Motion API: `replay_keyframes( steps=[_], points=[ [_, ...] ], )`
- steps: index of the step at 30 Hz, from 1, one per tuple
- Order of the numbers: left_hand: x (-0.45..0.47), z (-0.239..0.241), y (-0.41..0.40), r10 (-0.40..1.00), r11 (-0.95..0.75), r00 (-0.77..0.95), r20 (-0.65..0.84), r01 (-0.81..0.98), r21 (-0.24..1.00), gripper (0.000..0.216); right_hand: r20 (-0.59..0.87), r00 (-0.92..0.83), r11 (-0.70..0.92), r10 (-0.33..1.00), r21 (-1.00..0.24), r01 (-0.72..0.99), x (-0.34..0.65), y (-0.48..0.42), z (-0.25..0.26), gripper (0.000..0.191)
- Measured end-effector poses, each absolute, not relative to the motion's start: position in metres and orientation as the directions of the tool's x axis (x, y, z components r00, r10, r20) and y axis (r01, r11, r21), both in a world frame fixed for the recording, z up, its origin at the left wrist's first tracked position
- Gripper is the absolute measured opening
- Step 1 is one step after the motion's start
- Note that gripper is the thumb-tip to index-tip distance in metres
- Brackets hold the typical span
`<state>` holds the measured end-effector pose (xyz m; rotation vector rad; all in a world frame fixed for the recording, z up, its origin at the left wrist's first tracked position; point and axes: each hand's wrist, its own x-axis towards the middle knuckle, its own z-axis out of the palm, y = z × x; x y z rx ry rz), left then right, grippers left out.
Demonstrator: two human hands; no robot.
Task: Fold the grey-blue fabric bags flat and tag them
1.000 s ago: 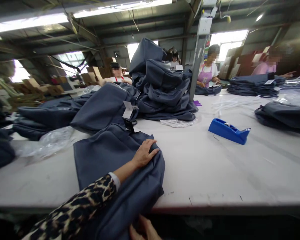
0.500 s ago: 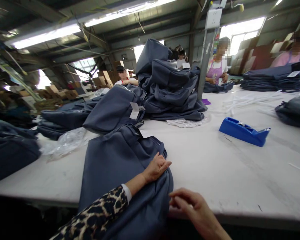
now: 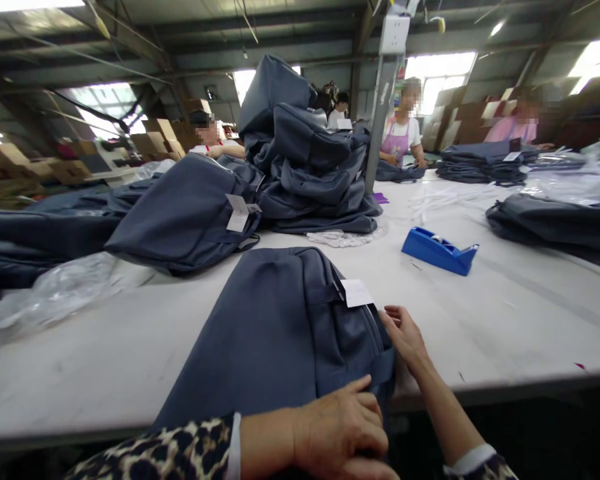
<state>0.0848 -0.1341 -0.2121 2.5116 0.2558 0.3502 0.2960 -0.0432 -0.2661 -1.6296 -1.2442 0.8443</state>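
A dark navy bag (image 3: 270, 333) lies on the table in front of me, its zipper and straps on the right side. A white tag (image 3: 357, 293) hangs from it near the zipper. My left hand (image 3: 347, 427) is at the bag's near right part, fingers curled in against the fabric; their tips are partly hidden. My right hand (image 3: 405, 337) is at the bag's right edge by the zipper end, fingers bent but apart, seeming to touch the side lightly.
Behind the bag lies another tagged navy bag (image 3: 175, 213), beside a tall bag pile (image 3: 310, 160) and a metal post (image 3: 380, 113). A blue tape dispenser (image 3: 439, 251) stands to the right. Crumpled clear plastic (image 3: 55, 287) lies left. Co-workers are across the table.
The bag has turned, and its tag and zipper now face right. My right hand has moved forward to its right edge; my left hand has come nearer to me. The view has shifted rightward.
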Motion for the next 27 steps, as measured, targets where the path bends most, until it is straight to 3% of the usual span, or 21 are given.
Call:
replay_keyframes(
  steps=[3, 5, 7, 10, 12, 14, 15, 18, 20, 24, 27],
  points=[
    [0.084, -0.208, -0.139, 0.316, -0.752, 0.932, 0.175, 0.134, 0.645, 0.03, -0.129, 0.095, -0.146, 0.987, -0.97, 0.196, 0.299, -0.051, -0.265, 0.06],
    [0.084, -0.203, -0.145, 0.33, -0.736, 0.929, 0.166, 0.144, 0.661, 0.025, -0.159, 0.062, -0.163, 0.985, -0.984, 0.067, 0.298, -0.053, -0.256, 0.059],
    [0.082, -0.191, -0.147, 0.384, -0.726, 0.901, 0.2, 0.161, 0.669, 0.021, -0.064, 0.203, -0.064, 0.977, -0.998, -0.003, 0.294, -0.054, -0.237, 0.051],
    [0.071, -0.158, -0.13, 0.643, -0.664, 0.676, 0.359, 0.259, 0.702, 0.016, 0.194, 0.272, 0.191, 0.942, -0.981, 0.038, 0.269, -0.064, -0.196, 0.038],
    [0.057, -0.13, -0.099, 0.79, -0.61, 0.341, 0.51, 0.352, 0.71, 0.015, 0.345, 0.029, 0.34, 0.938, -0.933, 0.122, 0.237, -0.077, -0.172, 0.026],
    [0.041, -0.106, -0.058, 0.747, -0.588, 0.0, 0.664, 0.465, 0.662, 0.017, 0.434, -0.348, 0.523, 0.831, -0.823, 0.223, 0.197, -0.092, -0.162, 0.016],
    [0.034, -0.097, -0.035, 0.72, -0.555, -0.062, 0.692, 0.547, 0.627, 0.021, 0.444, -0.528, 0.635, 0.723, -0.728, 0.257, 0.178, -0.1, -0.164, 0.017],
    [0.025, -0.09, 0.026, 0.853, -0.361, 0.036, 0.52, 0.761, 0.539, 0.031, 0.346, -0.84, 0.872, 0.418, -0.412, 0.264, 0.132, -0.119, -0.192, 0.019],
    [0.032, -0.099, 0.057, 0.94, -0.18, 0.004, 0.341, 0.855, 0.487, 0.043, 0.308, -0.882, 0.917, 0.356, -0.298, 0.266, 0.118, -0.127, -0.215, 0.011],
    [0.06, -0.13, 0.095, 0.988, 0.121, -0.149, 0.026, 0.881, 0.458, 0.069, 0.288, -0.882, 0.921, 0.372, -0.234, 0.312, 0.122, -0.135, -0.225, 0.007],
    [0.066, -0.151, 0.098, 0.993, 0.099, -0.115, 0.001, 0.859, 0.503, 0.056, 0.249, -0.898, 0.912, 0.362, -0.293, 0.287, 0.146, -0.127, -0.195, 0.015]
  ],
)
